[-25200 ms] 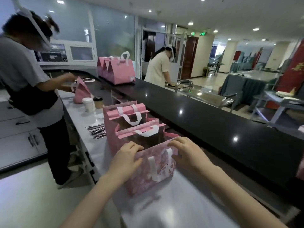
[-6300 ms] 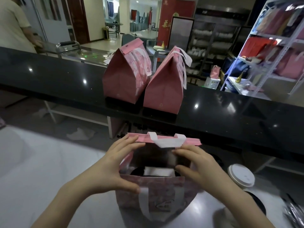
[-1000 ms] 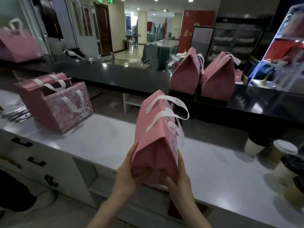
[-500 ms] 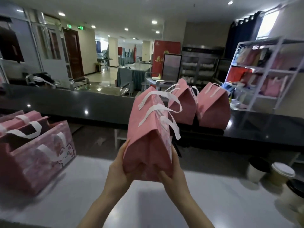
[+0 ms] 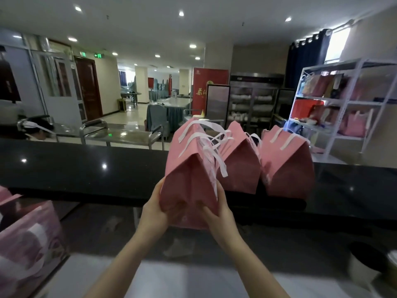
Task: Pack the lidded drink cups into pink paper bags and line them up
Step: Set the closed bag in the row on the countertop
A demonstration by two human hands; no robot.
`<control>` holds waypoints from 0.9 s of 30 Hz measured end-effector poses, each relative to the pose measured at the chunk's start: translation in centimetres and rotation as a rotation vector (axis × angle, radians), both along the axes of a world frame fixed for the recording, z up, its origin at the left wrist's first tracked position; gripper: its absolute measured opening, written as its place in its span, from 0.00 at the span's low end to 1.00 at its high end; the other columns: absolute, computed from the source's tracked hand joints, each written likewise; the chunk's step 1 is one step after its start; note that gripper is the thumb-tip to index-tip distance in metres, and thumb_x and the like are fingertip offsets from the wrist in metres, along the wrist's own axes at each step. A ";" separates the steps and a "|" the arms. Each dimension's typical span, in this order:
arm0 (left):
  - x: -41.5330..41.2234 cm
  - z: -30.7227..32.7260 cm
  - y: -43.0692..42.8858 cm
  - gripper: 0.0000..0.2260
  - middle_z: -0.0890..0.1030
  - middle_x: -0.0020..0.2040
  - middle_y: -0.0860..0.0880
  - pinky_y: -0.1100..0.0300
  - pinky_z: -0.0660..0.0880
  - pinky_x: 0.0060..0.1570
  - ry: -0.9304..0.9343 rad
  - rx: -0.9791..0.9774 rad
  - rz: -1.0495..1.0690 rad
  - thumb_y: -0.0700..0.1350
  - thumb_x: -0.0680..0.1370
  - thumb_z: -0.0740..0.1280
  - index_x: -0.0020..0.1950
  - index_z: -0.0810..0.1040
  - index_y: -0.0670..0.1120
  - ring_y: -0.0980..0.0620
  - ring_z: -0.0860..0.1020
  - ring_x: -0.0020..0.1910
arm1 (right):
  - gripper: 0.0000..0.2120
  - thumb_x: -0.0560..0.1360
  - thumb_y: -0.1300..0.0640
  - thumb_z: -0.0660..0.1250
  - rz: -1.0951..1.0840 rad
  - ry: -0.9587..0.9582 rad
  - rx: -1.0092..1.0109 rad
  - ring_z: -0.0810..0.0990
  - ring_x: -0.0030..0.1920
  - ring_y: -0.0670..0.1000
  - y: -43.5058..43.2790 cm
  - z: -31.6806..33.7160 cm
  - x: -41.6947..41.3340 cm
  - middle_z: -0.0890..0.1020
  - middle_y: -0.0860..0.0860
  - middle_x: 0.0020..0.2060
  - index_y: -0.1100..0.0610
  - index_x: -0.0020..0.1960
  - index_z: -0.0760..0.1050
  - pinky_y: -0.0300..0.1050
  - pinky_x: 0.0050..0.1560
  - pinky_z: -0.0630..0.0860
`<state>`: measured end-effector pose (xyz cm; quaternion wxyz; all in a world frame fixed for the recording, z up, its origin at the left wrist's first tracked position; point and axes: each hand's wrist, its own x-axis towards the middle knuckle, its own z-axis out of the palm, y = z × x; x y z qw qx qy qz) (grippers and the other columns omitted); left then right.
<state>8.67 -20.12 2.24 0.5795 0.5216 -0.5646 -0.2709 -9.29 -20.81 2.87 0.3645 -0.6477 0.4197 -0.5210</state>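
The left grip (image 5: pixel 153 214) and right grip (image 5: pixel 219 216) both clasp the base of one closed pink bag (image 5: pixel 189 179), held aloft just left of two others, middle bag (image 5: pixel 238 168) and right bag (image 5: pixel 287 168), standing side by side on the black desk (image 5: pixel 86 168).

The pink paper bag (image 5: pixel 189 179) you hold is matt, with creased folds and flat white handles (image 5: pixel 207 124). Beyond it, the black counter (image 5: pixel 86 168) is polished and glossy, mirroring the ceiling lights. The pale worktop (image 5: pixel 171 280) below is smooth and faintly shiny. The trolley (image 5: pixel 120 134) behind is bare, reflective metal.
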 end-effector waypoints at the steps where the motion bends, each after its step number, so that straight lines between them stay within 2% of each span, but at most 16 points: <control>1: 0.0 0.1 -1.4 0.35 0.81 0.50 0.66 0.68 0.77 0.40 -0.022 0.011 0.009 0.53 0.61 0.78 0.63 0.69 0.71 0.67 0.80 0.47 | 0.34 0.71 0.46 0.70 -0.008 0.004 0.014 0.77 0.57 0.37 -1.5 0.0 0.1 0.75 0.32 0.58 0.28 0.69 0.56 0.35 0.53 0.76; 3: 0.0 0.1 -4.0 0.34 0.80 0.49 0.68 0.74 0.74 0.37 -0.031 0.037 0.016 0.53 0.60 0.79 0.61 0.69 0.72 0.70 0.79 0.46 | 0.35 0.72 0.47 0.70 -0.020 0.026 0.039 0.77 0.59 0.43 -4.2 -0.2 0.2 0.77 0.39 0.60 0.32 0.71 0.56 0.45 0.58 0.77; 5: 0.1 -0.3 -6.3 0.34 0.80 0.48 0.70 0.77 0.72 0.35 -0.023 0.072 0.025 0.54 0.59 0.78 0.60 0.69 0.72 0.70 0.78 0.46 | 0.35 0.74 0.48 0.70 -0.021 0.069 0.047 0.76 0.62 0.48 -6.6 -0.6 0.2 0.76 0.45 0.63 0.37 0.74 0.55 0.50 0.61 0.75; 8: 0.2 -1.0 -9.2 0.34 0.79 0.49 0.71 0.77 0.72 0.35 -0.014 0.108 0.033 0.58 0.59 0.76 0.62 0.69 0.72 0.71 0.78 0.47 | 0.35 0.74 0.47 0.67 -0.018 0.110 0.050 0.73 0.66 0.49 -9.4 -1.1 0.4 0.72 0.47 0.68 0.41 0.76 0.53 0.46 0.63 0.72; 12: 0.6 -1.4 -13.0 0.34 0.79 0.51 0.70 0.71 0.74 0.41 -0.014 0.124 0.053 0.58 0.59 0.77 0.61 0.68 0.73 0.69 0.78 0.49 | 0.34 0.77 0.56 0.66 -0.037 0.093 0.065 0.72 0.65 0.48 -12.8 -1.3 1.1 0.71 0.49 0.68 0.42 0.76 0.53 0.39 0.60 0.69; 14: 0.9 -1.3 -14.7 0.34 0.80 0.51 0.67 0.65 0.75 0.46 -0.020 0.137 0.071 0.60 0.59 0.77 0.61 0.68 0.73 0.65 0.79 0.50 | 0.34 0.77 0.59 0.65 -0.059 0.096 0.071 0.72 0.64 0.48 -14.3 -1.3 1.6 0.72 0.51 0.68 0.43 0.77 0.53 0.40 0.60 0.69; 17: 1.4 -1.5 -17.1 0.34 0.79 0.52 0.69 0.62 0.75 0.49 -0.035 0.149 0.077 0.61 0.60 0.76 0.62 0.66 0.75 0.65 0.78 0.52 | 0.34 0.76 0.62 0.63 -0.118 0.099 0.077 0.74 0.64 0.53 -16.4 -1.6 2.5 0.74 0.53 0.67 0.44 0.76 0.54 0.44 0.64 0.70; 23: 1.3 -1.7 -18.9 0.34 0.77 0.54 0.73 0.65 0.74 0.50 -0.016 0.091 0.066 0.60 0.62 0.77 0.64 0.67 0.72 0.71 0.77 0.52 | 0.32 0.75 0.65 0.62 -0.193 0.080 0.075 0.74 0.64 0.55 -18.3 -2.6 3.3 0.74 0.54 0.67 0.46 0.75 0.58 0.49 0.65 0.71; 25: 1.3 -1.7 -18.3 0.34 0.78 0.54 0.71 0.67 0.74 0.49 -0.024 0.105 0.062 0.58 0.64 0.77 0.65 0.66 0.72 0.69 0.77 0.53 | 0.32 0.75 0.64 0.62 -0.186 0.079 0.078 0.73 0.65 0.53 -17.6 -2.7 3.2 0.74 0.52 0.67 0.47 0.75 0.59 0.46 0.65 0.69; 27: 1.5 -1.6 -17.2 0.34 0.80 0.55 0.64 0.68 0.75 0.48 -0.061 0.125 0.070 0.52 0.67 0.76 0.66 0.64 0.70 0.64 0.79 0.54 | 0.30 0.76 0.62 0.64 -0.174 0.084 0.072 0.71 0.67 0.50 -16.3 -2.6 2.9 0.73 0.50 0.67 0.49 0.75 0.59 0.42 0.66 0.67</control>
